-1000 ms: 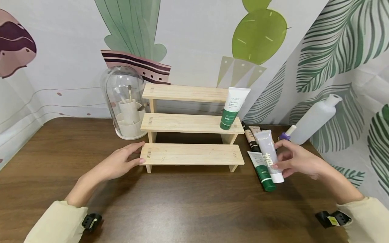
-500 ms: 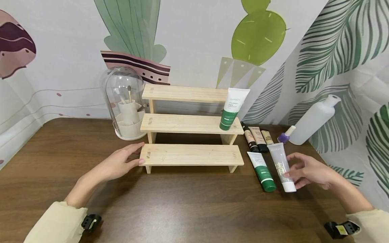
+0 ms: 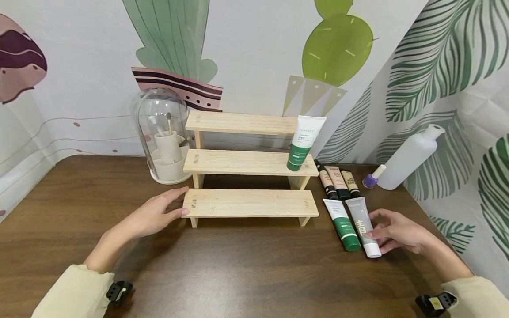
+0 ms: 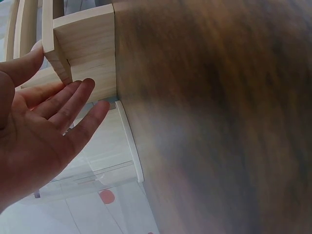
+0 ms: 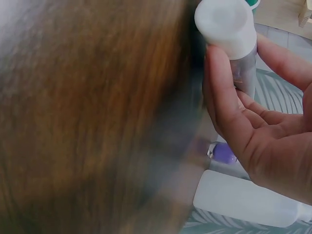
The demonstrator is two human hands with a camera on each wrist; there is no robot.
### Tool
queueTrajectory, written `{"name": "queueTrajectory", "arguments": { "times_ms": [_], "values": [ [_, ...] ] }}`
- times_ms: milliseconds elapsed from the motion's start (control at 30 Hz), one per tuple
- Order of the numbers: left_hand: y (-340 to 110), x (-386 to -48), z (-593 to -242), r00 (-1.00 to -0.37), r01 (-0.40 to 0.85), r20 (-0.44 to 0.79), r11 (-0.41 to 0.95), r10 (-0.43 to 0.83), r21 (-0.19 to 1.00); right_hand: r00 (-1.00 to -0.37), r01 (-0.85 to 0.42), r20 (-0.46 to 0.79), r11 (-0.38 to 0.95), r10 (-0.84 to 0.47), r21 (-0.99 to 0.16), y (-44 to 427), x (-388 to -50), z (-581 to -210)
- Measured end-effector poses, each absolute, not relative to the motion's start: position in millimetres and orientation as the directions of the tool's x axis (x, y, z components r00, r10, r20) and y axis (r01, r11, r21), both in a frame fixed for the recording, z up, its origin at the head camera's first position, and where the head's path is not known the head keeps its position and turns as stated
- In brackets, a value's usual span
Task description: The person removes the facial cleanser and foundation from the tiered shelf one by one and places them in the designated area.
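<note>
A three-tier wooden display stand [image 3: 250,203] occupies the middle of the table. My left hand [image 3: 155,214] holds the left end of its lowest board, thumb at the front corner and fingers toward the back, as the left wrist view [image 4: 48,117] also shows. At the right, my right hand [image 3: 399,232] grips a grey squeeze tube [image 3: 361,221] with a white cap [image 5: 226,27] between thumb and fingers. The tube lies low, close beside a white-and-green squeeze tube [image 3: 344,227] on the table. Another white-and-green tube [image 3: 304,143] stands cap down on the middle tier's right end.
Several small cosmetic tubes [image 3: 336,181] lie behind the grey tube. A purple nail polish bottle [image 3: 370,180] and a frosted white bottle [image 3: 409,159] are at the back right. A clear dome [image 3: 159,106] over a white brush holder [image 3: 171,154] stands left of the stand.
My right hand has carried the grey tube from over the green tube rightward and toward me, then slightly back left and down beside it. The left hand has stayed put.
</note>
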State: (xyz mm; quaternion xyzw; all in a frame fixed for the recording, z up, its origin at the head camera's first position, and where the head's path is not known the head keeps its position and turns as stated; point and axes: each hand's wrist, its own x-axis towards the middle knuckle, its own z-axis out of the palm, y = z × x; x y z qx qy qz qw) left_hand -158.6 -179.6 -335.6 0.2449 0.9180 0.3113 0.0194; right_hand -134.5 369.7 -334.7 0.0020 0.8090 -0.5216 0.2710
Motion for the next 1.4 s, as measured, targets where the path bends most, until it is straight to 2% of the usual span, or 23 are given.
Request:
{"name": "queueTrajectory", "arguments": {
  "times_ms": [867, 1400],
  "values": [
    [-179.1, -158.7, -334.6, -0.885, 0.423, 0.098, 0.698, 0.455, 0.578, -0.815, 0.347, -0.5, 0.444, -0.293, -0.826, 368.9, -141.5, -337.5],
    [-179.1, -158.9, -335.2, -0.878, 0.441, 0.118, 0.688, 0.464, 0.576, -0.834, 0.315, -0.462, 0.428, -0.301, -0.847, 379.0, -141.1, -337.2]
  ]
}}
